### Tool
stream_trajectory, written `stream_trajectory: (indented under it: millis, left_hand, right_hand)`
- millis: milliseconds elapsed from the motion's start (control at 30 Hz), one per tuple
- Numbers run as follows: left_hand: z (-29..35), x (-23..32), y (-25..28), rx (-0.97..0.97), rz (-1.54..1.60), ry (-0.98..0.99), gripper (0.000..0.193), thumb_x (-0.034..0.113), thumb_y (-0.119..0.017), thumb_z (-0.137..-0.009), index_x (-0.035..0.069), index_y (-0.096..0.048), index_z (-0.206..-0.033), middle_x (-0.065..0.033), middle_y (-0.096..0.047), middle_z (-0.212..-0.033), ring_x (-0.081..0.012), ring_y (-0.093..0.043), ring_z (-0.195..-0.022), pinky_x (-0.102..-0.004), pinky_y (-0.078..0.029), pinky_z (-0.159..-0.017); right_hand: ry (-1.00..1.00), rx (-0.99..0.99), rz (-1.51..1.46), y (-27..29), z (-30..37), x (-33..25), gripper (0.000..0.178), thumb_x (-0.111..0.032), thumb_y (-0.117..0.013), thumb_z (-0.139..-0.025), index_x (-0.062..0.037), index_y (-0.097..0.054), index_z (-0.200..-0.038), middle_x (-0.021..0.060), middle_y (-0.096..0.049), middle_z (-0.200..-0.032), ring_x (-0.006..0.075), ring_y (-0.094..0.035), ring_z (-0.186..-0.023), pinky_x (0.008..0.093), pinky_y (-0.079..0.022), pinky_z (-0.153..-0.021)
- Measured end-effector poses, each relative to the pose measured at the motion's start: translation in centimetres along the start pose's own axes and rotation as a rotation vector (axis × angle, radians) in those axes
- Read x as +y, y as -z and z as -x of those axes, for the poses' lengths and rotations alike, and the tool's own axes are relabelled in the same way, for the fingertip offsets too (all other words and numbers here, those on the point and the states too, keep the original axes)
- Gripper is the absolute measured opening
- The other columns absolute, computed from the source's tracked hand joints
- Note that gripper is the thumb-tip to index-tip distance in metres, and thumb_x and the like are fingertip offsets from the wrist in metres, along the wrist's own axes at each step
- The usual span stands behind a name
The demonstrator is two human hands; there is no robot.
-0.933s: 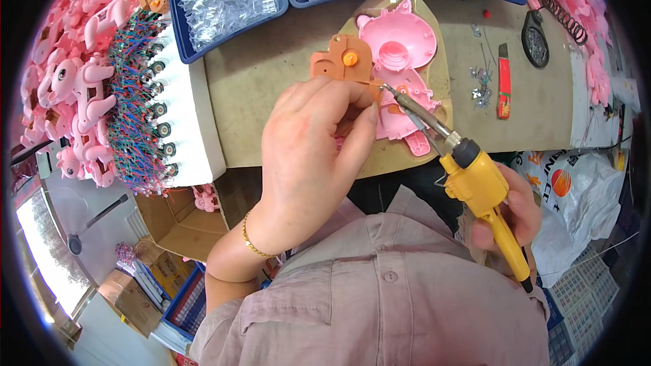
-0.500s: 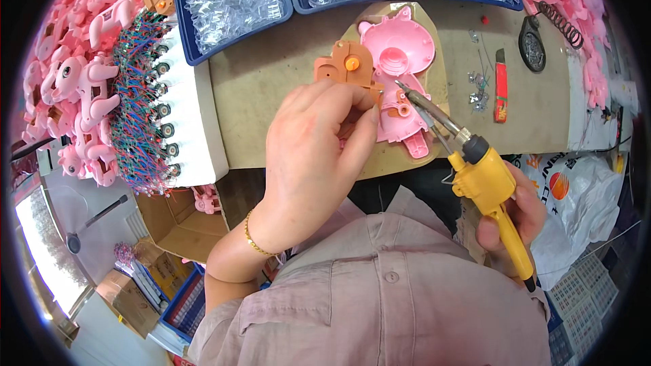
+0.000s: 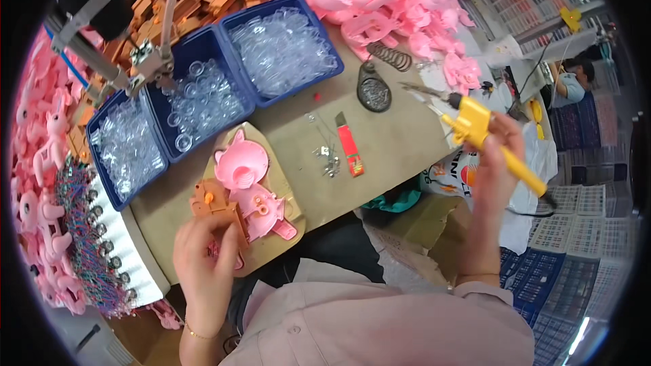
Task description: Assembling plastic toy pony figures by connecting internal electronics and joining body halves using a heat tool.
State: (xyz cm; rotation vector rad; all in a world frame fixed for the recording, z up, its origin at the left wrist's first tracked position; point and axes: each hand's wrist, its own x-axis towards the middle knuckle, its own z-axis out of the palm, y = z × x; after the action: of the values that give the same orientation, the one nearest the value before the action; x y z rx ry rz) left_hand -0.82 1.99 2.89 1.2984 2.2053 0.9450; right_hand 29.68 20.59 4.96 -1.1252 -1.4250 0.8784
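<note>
My right hand [image 3: 505,139] grips a yellow soldering gun [image 3: 475,122] by its handle, out at the right side. Its metal tip points left, close to a black oval iron stand [image 3: 374,91] with a coiled spring holder [image 3: 390,57]. My left hand [image 3: 207,261] is closed, fingertips pinched over an orange-brown plastic part [image 3: 213,202]; what lies between them is mostly hidden, with a bit of pink showing. Beside that part, a pink toy shell half [image 3: 241,163] and a second pink molded piece [image 3: 259,211] lie on a tan board [image 3: 293,211].
Blue bins [image 3: 251,98] of clear plastic pieces stand at the back left. A red cutter knife [image 3: 350,149] and small metal bits [image 3: 328,161] lie mid-table. Pink toy bodies [image 3: 380,0] pile up behind; bundled wires [image 3: 85,230] hang left. A metal arm fixture [image 3: 146,61] overhangs the bins.
My view has turned to the right. The soldering gun has moved away from the pink shell toward the iron stand. My left hand stays at the orange-brown part.
</note>
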Motion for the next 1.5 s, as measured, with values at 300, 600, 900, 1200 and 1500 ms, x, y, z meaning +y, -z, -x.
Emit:
stream_trajectory:
  millis: [300,600,900,1200,1500]
  left_hand:
    - [-0.8,-3.0,3.5,0.321,0.025,-0.066,0.009,0.000,-0.062,-0.082,-0.003,-0.062,-0.090,-0.0104,-0.064,-0.082,-0.0176,-0.060,-0.074,-0.0273,-0.046,-0.071]
    - [3.2,-4.8,4.0,0.074,-0.226,-0.159,0.020,0.008,-0.071,-0.073,0.007,-0.066,-0.092,-0.0063,-0.060,-0.091,-0.0262,-0.055,-0.083,-0.0325,-0.046,-0.072]
    - [1.3,-5.3,4.8,-0.130,0.175,0.098,0.009,0.009,-0.061,-0.084,0.001,-0.057,-0.086,-0.0082,-0.057,-0.066,-0.0197,-0.055,-0.055,-0.0290,-0.045,-0.054]
    - [0.2,-5.0,3.4,-0.050,0.795,0.220,0.021,0.003,-0.062,-0.087,-0.001,-0.060,-0.108,-0.0023,-0.062,-0.094,-0.0052,-0.055,-0.081,-0.0190,-0.045,-0.071]
    - [2.3,-5.3,0.4,0.032,1.006,0.307,0.021,-0.003,-0.062,-0.084,-0.003,-0.061,-0.105,-0.0079,-0.064,-0.096,-0.0127,-0.065,-0.079,-0.0232,-0.053,-0.071]
  right_hand:
    - [0.224,-0.171,0.291,-2.2,-6.7,5.0,0.035,-0.014,-0.058,-0.091,0.0012,-0.052,-0.122,0.0083,-0.060,-0.112,0.0146,-0.058,-0.095,0.0265,-0.047,-0.081]
    - [0.340,-1.086,0.100,-16.4,3.9,-0.7,0.015,-0.002,-0.060,-0.080,0.0015,-0.063,-0.095,0.0107,-0.062,-0.100,0.0219,-0.060,-0.091,0.0329,-0.047,-0.079]
    - [0.410,-1.373,0.112,-23.8,1.8,-2.5,0.010,-0.003,-0.064,-0.078,0.0004,-0.063,-0.088,0.0088,-0.061,-0.098,0.0201,-0.060,-0.085,0.0283,-0.048,-0.074]
    - [0.370,-0.889,0.203,-16.1,4.2,-4.0,0.014,0.002,-0.068,-0.071,-0.0006,-0.062,-0.084,0.0083,-0.057,-0.092,0.0159,-0.056,-0.079,0.0272,-0.045,-0.070]
    - [0.398,-1.133,0.356,-20.6,6.1,-6.2,0.025,-0.001,-0.066,-0.073,-0.0045,-0.061,-0.098,0.0118,-0.059,-0.100,0.0220,-0.058,-0.085,0.0306,-0.047,-0.076]
